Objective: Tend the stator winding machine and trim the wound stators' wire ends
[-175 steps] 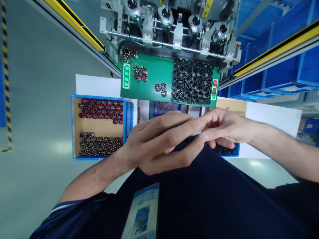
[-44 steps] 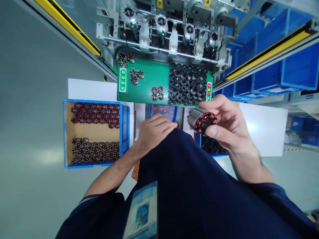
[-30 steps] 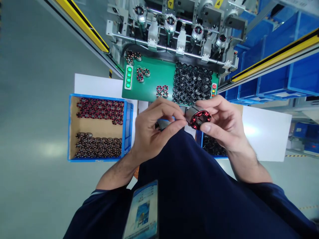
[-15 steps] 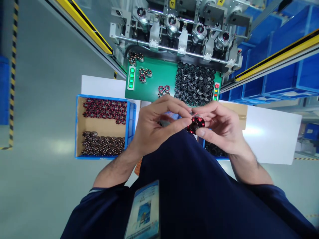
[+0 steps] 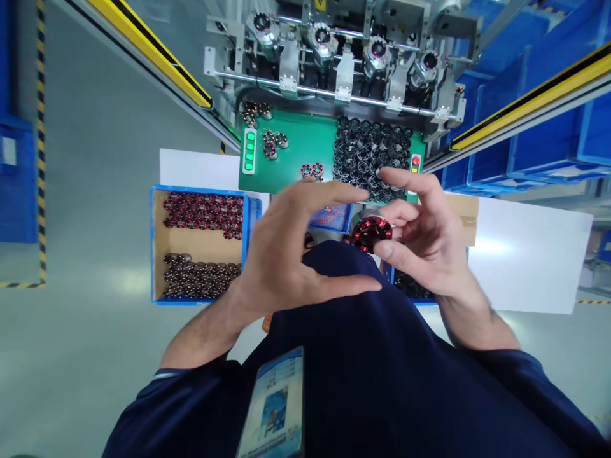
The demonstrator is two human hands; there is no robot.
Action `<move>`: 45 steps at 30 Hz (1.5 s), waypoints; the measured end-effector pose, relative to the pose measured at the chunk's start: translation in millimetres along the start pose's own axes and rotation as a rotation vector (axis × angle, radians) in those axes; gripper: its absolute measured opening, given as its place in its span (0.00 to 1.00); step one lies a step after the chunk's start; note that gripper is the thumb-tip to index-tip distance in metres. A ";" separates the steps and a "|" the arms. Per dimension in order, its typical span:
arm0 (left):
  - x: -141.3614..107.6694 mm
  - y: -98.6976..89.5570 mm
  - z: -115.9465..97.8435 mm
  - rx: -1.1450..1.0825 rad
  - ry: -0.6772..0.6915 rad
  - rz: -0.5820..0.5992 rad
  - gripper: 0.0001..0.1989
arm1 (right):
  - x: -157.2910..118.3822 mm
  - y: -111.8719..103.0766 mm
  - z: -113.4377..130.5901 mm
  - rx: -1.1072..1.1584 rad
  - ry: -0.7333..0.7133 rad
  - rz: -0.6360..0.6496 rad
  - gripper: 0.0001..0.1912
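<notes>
A round part with red windings and a metal rim (image 5: 372, 234) is held between the thumb and fingers of my right hand (image 5: 424, 238), with its wound face turned up toward me. My right index finger is stretched out above it. To the left of the part, my left hand (image 5: 291, 248) is spread wide, thumb and fingers apart, with nothing between them. Beyond my hands, the green work surface (image 5: 305, 137) carries many dark ring-shaped parts (image 5: 372, 152) on its right side and several red-and-copper wound parts (image 5: 270, 151) on its left.
A machine with four round heads (image 5: 322, 41) stands behind the green surface. At the left is a blue-edged box (image 5: 179, 242) with rows of wound parts. A small blue tray (image 5: 334, 219) lies between my hands. Blue bins (image 5: 554, 121) stand at the right.
My left hand has let go of the part and moved left, its fingers opening wide. My right hand keeps the part, and its index finger has lifted away.
</notes>
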State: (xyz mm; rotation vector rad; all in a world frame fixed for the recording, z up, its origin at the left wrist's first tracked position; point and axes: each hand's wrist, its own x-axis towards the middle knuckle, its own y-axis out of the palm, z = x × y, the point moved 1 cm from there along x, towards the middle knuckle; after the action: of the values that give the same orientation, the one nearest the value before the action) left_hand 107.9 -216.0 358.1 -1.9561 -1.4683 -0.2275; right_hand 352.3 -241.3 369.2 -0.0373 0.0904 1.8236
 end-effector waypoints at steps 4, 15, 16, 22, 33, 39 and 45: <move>3.5 6.2 -12.9 0.070 0.059 0.004 0.25 | 1.8 1.9 -4.9 -0.001 0.019 0.079 0.48; -0.1 18.4 -4.2 0.089 0.137 -0.058 0.24 | 13.1 -9.7 -2.5 -0.273 -0.376 -0.077 0.11; 1.3 18.6 -4.7 0.107 0.159 -0.086 0.22 | 14.4 -10.6 -1.9 -0.268 -0.411 -0.118 0.07; 8.1 9.4 -16.3 0.227 0.043 -0.233 0.11 | 11.0 -14.8 -7.4 -0.099 -0.457 -0.408 0.08; 6.7 10.7 -16.3 0.227 0.059 -0.264 0.09 | 7.7 5.8 -7.0 -0.318 -0.484 -0.175 0.07; 7.6 15.4 -14.3 0.225 -0.069 -0.018 0.21 | 5.3 2.3 4.8 -0.427 -0.483 -0.212 0.10; 9.2 26.7 -16.1 0.235 -0.091 0.049 0.23 | -1.0 35.3 -10.0 -0.075 -0.219 -0.267 0.13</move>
State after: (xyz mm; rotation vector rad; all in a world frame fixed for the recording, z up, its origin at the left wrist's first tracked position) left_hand 139.2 -222.2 364.2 -1.8290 -1.4329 0.0548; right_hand 318.2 -251.8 360.8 0.0934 -0.1328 1.5527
